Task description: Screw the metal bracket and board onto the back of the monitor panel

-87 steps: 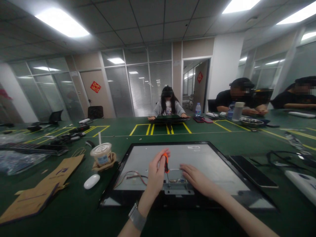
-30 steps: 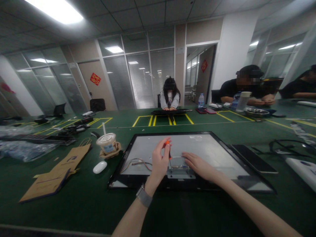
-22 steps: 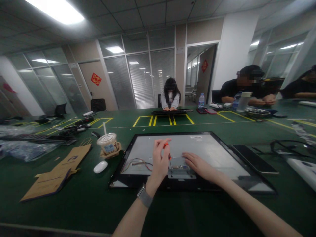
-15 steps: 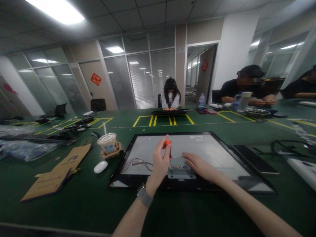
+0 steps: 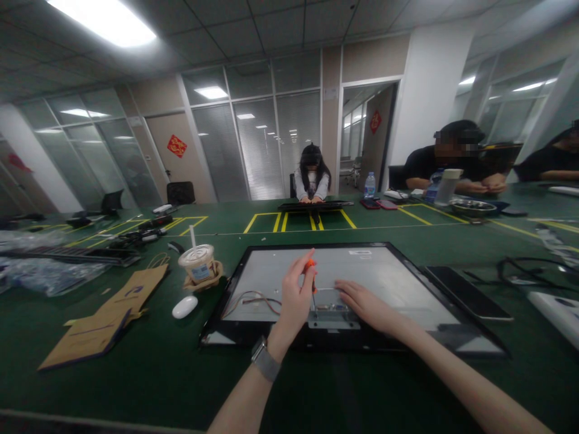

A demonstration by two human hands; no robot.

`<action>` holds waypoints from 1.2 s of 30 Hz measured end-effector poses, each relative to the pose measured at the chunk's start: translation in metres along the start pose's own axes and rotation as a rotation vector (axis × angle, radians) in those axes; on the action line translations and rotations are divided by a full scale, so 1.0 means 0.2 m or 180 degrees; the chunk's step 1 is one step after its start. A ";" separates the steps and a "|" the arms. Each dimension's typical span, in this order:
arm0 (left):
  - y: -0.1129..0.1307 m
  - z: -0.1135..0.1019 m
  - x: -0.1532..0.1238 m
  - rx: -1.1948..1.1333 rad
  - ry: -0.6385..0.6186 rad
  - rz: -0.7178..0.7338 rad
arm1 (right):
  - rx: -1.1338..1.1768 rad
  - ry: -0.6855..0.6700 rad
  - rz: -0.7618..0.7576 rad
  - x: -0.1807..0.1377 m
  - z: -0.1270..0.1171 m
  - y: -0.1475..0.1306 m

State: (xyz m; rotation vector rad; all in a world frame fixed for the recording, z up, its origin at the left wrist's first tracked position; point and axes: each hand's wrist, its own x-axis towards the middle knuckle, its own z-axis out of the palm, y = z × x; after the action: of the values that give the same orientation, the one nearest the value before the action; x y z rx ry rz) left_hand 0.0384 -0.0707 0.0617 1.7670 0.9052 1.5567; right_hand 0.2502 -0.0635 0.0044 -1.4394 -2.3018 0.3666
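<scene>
A flat display panel (image 5: 271, 265) with a black frame lies back side up in front of me. My left hand (image 5: 295, 295), with a watch on its wrist, is closed around an orange-handled screwdriver (image 5: 310, 264). The screwdriver stands nearly upright, its shaft pointing down at a metal bracket (image 5: 335, 324) with connector ports near the panel's close edge. Whether the tip sits in a screw is too small to tell. Resting on the panel just right of the ports is my right hand (image 5: 364, 302), fingers stretched out flat and holding nothing. A thin cable (image 5: 253, 295) runs left of my left hand.
To the left are a white mouse (image 5: 184, 307), a lidded drink cup (image 5: 198, 262) in a carton holder and a brown paper bag (image 5: 108, 316). A black phone-like slab (image 5: 465, 292) lies right of the panel. Across the table (image 5: 217, 232) other people sit.
The top of the screwdriver and the fingers of my left hand have shifted slightly right. My right hand stays in place on the panel.
</scene>
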 end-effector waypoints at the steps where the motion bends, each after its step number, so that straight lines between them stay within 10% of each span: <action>1: 0.00 0.00 0.00 0.0084 0.0020 0.0078 | 0.0001 -0.0003 -0.0002 0.00 0.00 0.00; 36: -0.01 0.00 -0.01 0.0348 0.0281 0.0418 | 0.0028 0.0012 -0.0033 0.00 0.01 0.01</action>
State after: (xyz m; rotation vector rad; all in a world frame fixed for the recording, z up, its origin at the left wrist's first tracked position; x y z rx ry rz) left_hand 0.0377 -0.0705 0.0589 1.8799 0.9492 1.7095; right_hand 0.2514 -0.0619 0.0011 -1.4221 -2.3011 0.3704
